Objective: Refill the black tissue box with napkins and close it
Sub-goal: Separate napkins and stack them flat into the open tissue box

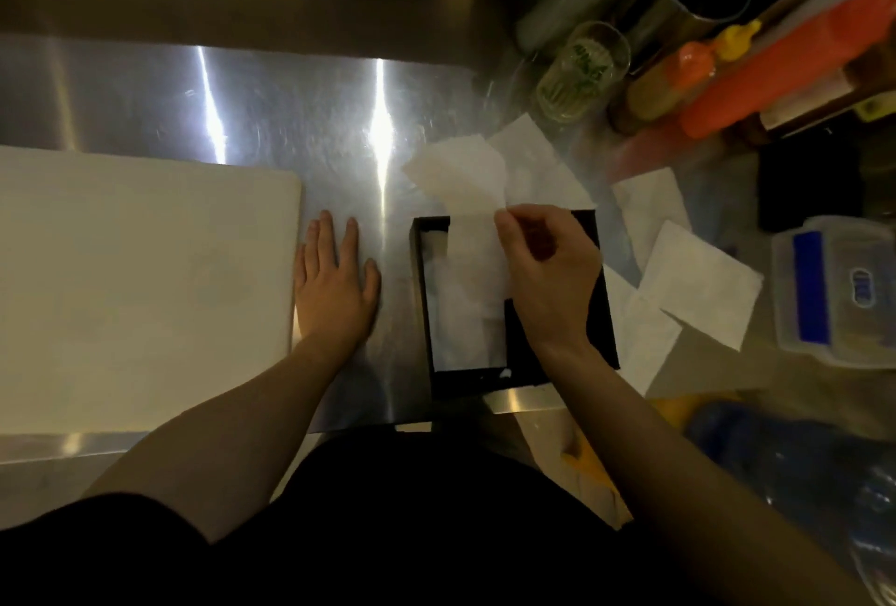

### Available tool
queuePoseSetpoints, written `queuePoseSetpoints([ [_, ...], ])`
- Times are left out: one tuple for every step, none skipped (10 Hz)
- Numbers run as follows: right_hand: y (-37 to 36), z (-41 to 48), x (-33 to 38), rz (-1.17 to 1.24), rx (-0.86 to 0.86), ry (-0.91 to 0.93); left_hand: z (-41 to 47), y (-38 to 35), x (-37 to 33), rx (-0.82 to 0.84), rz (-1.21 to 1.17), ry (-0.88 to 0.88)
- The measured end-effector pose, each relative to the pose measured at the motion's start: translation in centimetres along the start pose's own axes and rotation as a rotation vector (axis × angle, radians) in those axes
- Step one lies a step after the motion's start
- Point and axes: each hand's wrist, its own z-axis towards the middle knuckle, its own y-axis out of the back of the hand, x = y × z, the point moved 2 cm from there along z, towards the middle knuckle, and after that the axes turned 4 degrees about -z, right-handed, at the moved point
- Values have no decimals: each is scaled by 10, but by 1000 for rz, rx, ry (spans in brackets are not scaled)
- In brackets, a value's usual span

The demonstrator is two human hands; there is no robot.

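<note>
The steel counter (242, 96) carries everything; a white board (136, 276) fills its left side, and the black tissue box (421, 276) stands open at the near edge, just in front of the person. White napkins already lie inside the box (460, 329), so filling looks under way and not finished. The box's right part is dark and half hidden by the wrist, and I cannot tell whether that is a lid. Several loose napkins (698, 285) lie spread on the counter to the right of the box and behind it; these seem to be what is left to go in.

The left hand (334, 285) rests flat on the steel between board and box, fingers straight, holding nothing. The right hand (548, 266) hovers over the box, thumb and fingers pinching one napkin (460, 174) by its edge; the sheet stands up and flops away from the person. Closing is not yet done.
</note>
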Motion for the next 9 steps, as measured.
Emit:
queuePoseSetpoints([
  [-1, -24, -12, -33, -24, -67, 0, -2, 3, -14, 15, -11],
  [-11, -45, -31, -152, -1, -116, -1, -4, 9, -20, 18, -23],
  [-16, -51, -42, -262, 58, -125, -1, -5, 8, -35, 19, -29],
  [-19, -55, -51, -468, 208, -124, 0, -6, 7, -47, 12, -29],
  [-23, -57, -50, -641, 352, -87, 0, -7, 7, -48, 9, -22],
  [-25, -61, -45, -739, 398, -20, -1, -8, 6, -50, 1, -21],
  [-27, -61, -40, -705, 306, 122, -1, -8, 5, -54, 4, -22],
  [-39, -56, -43, -702, 278, 306, -1, -7, 7, -48, -3, -16],
  [-51, -57, -55, -794, 406, 311, -1, -7, 6, -54, -2, -19],
])
